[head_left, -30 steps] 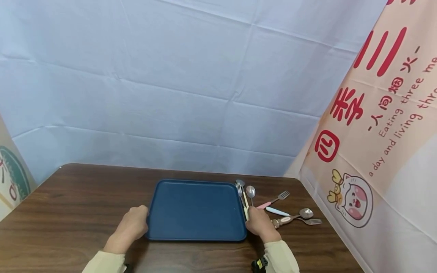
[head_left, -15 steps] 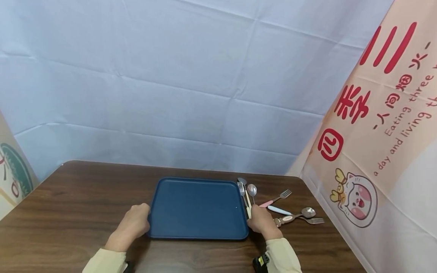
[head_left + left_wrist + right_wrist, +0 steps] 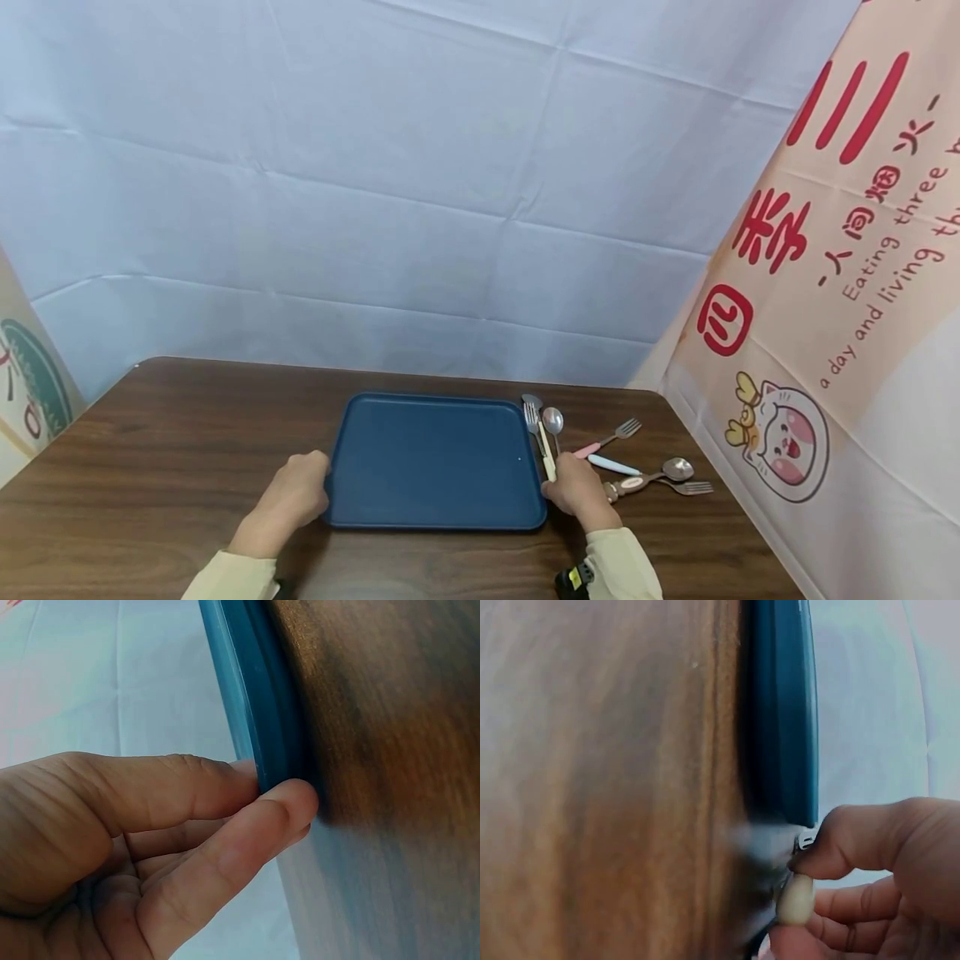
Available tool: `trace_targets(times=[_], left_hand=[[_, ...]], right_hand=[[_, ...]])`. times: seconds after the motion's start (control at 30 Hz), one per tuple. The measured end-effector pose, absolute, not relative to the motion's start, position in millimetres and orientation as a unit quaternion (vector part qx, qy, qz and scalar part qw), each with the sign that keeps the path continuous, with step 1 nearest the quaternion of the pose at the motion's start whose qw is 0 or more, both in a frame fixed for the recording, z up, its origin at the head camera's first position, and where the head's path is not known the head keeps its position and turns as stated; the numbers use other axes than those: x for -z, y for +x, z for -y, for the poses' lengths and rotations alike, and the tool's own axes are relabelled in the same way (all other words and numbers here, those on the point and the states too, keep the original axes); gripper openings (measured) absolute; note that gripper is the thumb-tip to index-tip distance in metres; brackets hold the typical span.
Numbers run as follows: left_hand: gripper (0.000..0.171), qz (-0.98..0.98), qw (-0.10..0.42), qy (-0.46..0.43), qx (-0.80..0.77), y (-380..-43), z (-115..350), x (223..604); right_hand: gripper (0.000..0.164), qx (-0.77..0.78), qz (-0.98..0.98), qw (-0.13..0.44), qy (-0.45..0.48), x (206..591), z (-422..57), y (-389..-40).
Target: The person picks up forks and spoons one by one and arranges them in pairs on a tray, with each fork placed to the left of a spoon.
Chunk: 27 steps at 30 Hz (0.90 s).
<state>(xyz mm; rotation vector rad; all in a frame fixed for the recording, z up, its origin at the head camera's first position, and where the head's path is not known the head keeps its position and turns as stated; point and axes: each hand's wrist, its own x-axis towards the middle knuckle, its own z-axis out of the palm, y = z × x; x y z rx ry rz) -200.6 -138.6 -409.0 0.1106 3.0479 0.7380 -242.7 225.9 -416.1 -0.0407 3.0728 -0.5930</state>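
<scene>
A dark blue tray [image 3: 438, 462] lies on the wooden table, its surface bare. At its left side my left hand [image 3: 296, 492] pinches the rim; the left wrist view shows thumb and fingers on either side of the tray's edge [image 3: 259, 697]. By the tray's right side, my right hand [image 3: 576, 492] has a cream handle [image 3: 796, 900] between thumb and index finger. That cream-handled cutlery [image 3: 550, 467] lies along the tray's right rim; whether it belongs to the fork [image 3: 531, 417] or the spoon behind is hard to tell.
Right of the tray lie a spoon [image 3: 552, 421], a pink-handled fork [image 3: 628, 428], a light blue handle [image 3: 613, 464], a brown-handled spoon [image 3: 677, 469] and another fork [image 3: 693, 487]. A pale cloth [image 3: 375, 208] hangs behind the table; a printed cloth [image 3: 862, 400] hangs at right.
The head view has shifted slightly. The cream handle has edged a little to the right, away from the tray's rim. Both hands stay at the tray's sides.
</scene>
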Motion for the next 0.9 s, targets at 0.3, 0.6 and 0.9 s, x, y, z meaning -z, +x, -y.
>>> trace_targets(times=[0.3, 0.6, 0.9], left_hand=[[0.019, -0.970, 0.009, 0.034, -0.239, -200.3, 138.6, 409.8], [0.018, -0.968, 0.014, 0.031, -0.248, -200.2, 140.6, 411.5], [0.016, -0.969, 0.002, 0.036, -0.244, -202.6, 141.4, 416.4]], right_hand=[[0.030, 0.200, -0.980, 0.015, 0.014, 414.3, -222.6, -241.5], [0.036, 0.212, -0.977, 0.016, 0.022, 413.5, -219.3, -240.7], [0.043, 0.221, -0.975, -0.008, 0.002, 409.3, -211.5, -238.5]])
